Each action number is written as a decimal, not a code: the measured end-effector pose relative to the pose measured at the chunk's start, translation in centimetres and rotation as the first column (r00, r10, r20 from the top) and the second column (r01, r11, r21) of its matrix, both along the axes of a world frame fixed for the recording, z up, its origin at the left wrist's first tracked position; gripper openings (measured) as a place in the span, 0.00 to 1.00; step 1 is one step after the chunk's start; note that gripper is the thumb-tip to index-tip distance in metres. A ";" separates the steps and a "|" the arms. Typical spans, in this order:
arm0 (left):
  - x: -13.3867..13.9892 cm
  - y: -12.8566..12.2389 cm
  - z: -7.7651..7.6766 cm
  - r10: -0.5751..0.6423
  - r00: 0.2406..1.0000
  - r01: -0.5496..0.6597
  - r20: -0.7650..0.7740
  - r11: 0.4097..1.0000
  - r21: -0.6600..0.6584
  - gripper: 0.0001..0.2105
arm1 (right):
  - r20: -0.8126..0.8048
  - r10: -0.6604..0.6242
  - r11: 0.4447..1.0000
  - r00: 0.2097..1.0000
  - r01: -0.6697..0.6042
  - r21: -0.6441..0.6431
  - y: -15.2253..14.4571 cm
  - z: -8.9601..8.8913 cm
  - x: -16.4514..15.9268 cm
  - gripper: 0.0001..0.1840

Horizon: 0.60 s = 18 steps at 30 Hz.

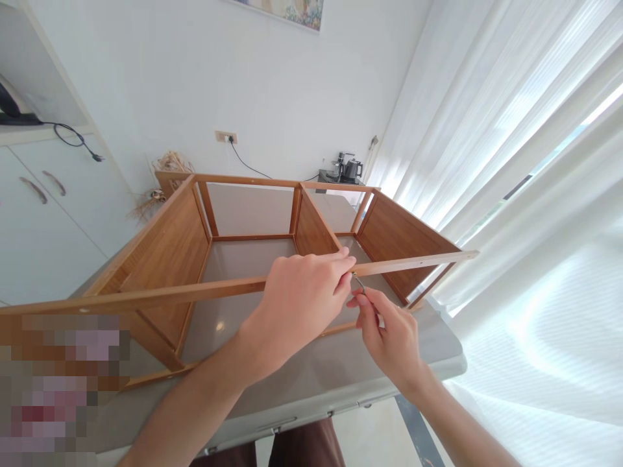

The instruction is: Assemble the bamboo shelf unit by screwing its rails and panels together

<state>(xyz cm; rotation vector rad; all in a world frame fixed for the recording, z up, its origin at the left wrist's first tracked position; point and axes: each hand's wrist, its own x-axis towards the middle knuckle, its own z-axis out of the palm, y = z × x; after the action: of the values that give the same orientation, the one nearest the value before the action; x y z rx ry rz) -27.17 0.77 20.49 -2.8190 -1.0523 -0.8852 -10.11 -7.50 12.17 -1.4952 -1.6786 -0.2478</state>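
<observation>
A brown wooden frame (160, 296) with two bays lies on a grey table. My left hand (302, 295) is closed over its near rail, close to where the middle divider panel (311, 224) meets it. Just right of that, my right hand (392, 334) pinches a thin metal hex key (360, 283). The key's upper end reaches the underside of the rail beside my left fingertips. Whether it sits in a screw head is too small to tell.
The grey table (428, 337) has a rounded right corner. White curtains (525, 194) hang on the right. Behind the frame stand a black kettle (353, 170) and dried flowers (172, 162). White cabinets (43, 220) are at left. A pixelated patch covers the lower left.
</observation>
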 end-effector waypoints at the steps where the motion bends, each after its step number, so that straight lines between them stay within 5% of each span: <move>1: 0.0 0.0 0.0 0.000 1.000 0.000 -0.004 1.000 -0.006 0.13 | 0.025 0.005 1.000 1.000 -0.005 0.021 0.0 0.0 0.1 0.07; 18: 0.0 0.1 -0.2 -0.004 1.000 0.004 0.011 1.000 0.003 0.13 | 0.282 0.001 1.000 0.960 -0.006 0.017 0.1 2.0 2.0 0.09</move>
<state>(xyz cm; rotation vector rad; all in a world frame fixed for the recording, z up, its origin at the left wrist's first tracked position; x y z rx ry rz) -27.15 0.88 20.31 -2.8180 -1.0453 -0.9032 -8.10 -7.40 14.13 -1.4976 -1.8956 -0.4926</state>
